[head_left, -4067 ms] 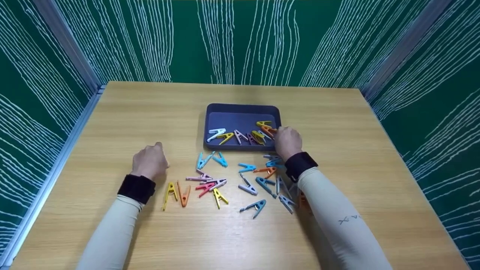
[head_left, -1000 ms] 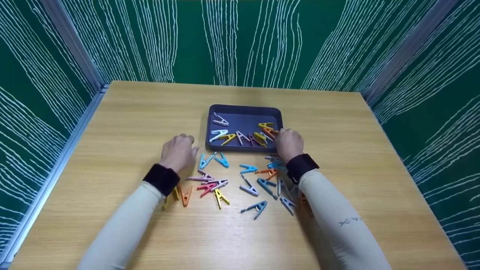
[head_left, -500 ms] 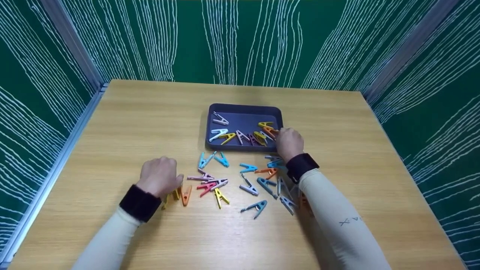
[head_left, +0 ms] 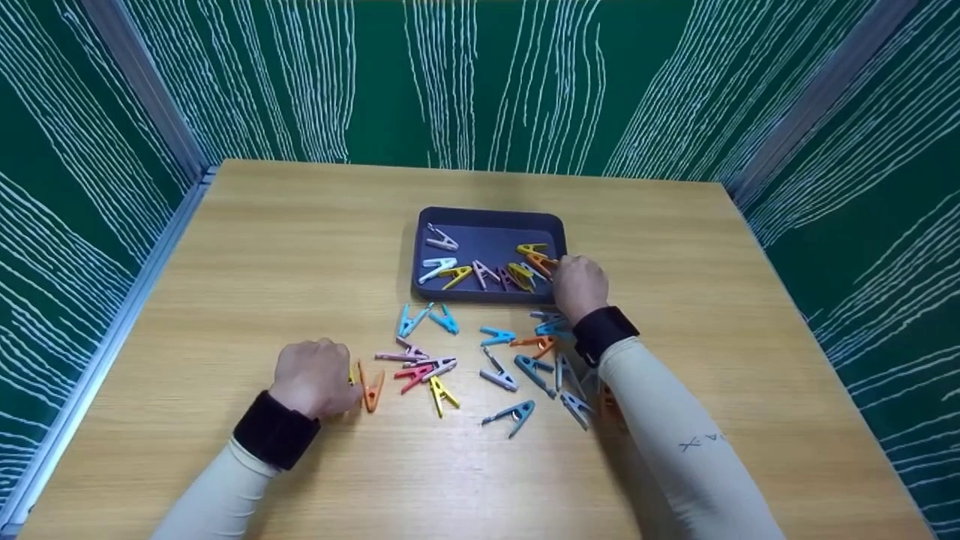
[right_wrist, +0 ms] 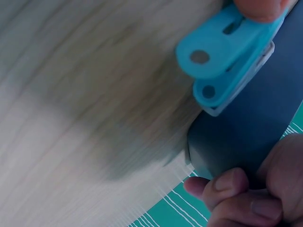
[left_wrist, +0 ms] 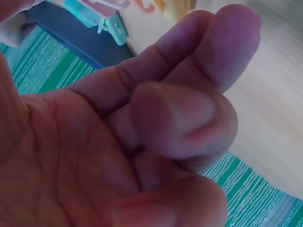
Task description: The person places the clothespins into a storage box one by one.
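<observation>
My left hand [head_left: 315, 379] is beside a yellow clothespin [head_left: 351, 373], mostly hidden behind it, and an orange clothespin [head_left: 371, 388]. In the left wrist view, its fingers [left_wrist: 227, 47] are loosely bent, and nothing shows between them. My right hand [head_left: 581, 286] grips the right front corner of a dark tray [head_left: 487, 219]. In the right wrist view, its curled fingers [right_wrist: 246, 205] are at the tray's wall, and a blue clothespin [right_wrist: 208, 49] lies close by, partly covered by a fingertip. Several clothespins, including a pale one [head_left: 442, 238], lie inside the tray.
Loose clothespins lie between the hands and in front of the tray: light blue [head_left: 444, 319], red [head_left: 412, 375], yellow [head_left: 442, 395], grey-blue [head_left: 514, 415], and orange [head_left: 536, 343]. Others are partly under the right forearm. Green patterned panels [head_left: 525, 90] surround the wooden table [head_left: 300, 217].
A pale clothespin has appeared in the tray's back left since the earliest frame. My left hand has moved from near the tray back toward the yellow clothespin. My right hand has stayed.
</observation>
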Demonstrator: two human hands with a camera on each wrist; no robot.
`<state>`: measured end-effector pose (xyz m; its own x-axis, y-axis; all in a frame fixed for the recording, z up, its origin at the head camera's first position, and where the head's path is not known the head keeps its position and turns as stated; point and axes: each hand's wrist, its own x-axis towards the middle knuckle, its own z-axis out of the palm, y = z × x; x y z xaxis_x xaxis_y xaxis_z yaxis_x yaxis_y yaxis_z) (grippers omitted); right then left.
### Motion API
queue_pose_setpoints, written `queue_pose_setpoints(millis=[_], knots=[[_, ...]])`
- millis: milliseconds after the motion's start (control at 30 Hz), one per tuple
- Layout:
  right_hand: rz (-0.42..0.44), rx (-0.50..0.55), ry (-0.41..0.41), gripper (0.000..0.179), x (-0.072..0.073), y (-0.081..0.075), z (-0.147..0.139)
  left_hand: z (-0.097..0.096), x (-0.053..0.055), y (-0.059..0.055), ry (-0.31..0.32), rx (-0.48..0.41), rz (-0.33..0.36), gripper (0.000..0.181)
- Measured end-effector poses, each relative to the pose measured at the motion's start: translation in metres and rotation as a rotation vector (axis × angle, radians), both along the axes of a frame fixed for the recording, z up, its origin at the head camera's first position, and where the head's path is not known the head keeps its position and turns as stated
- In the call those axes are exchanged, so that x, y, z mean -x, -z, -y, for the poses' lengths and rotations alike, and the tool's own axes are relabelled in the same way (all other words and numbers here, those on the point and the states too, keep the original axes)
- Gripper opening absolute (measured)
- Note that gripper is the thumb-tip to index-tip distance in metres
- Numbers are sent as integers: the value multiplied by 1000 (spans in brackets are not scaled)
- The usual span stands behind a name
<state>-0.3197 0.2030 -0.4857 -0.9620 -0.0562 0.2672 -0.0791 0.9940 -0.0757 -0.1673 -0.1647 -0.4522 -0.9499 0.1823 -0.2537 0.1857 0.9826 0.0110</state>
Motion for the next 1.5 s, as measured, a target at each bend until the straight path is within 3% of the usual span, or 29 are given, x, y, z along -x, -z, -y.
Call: queue_pose_setpoints(millis=[200,433,667,900,1033,1200,1367,1500], knots=[[26,-20,14,20,1,0,0,-1,2,7,30,15,-31,36],[24,-18,10,21,1,0,1,0,6,10,11,-15,-1,21],[-9,-20,9,21,-1,2,0,4,10,17,12,-60,-67,15],[-13,-35,12,24,-1,2,1,11,16,19,-23,-113,-119,23],[-1,-31,21,23,-1,0,2,6,25,13,-51,-169,-206,24],[7,-29,23,22,-1,-2,2,-14,42,2,-65,-277,-312,21],[44,-45,28,21,-1,-3,3,-40,62,-6,-39,-345,-328,20],[57,-44,34,20,-2,-3,3,-61,79,-11,-7,-341,-324,14]])
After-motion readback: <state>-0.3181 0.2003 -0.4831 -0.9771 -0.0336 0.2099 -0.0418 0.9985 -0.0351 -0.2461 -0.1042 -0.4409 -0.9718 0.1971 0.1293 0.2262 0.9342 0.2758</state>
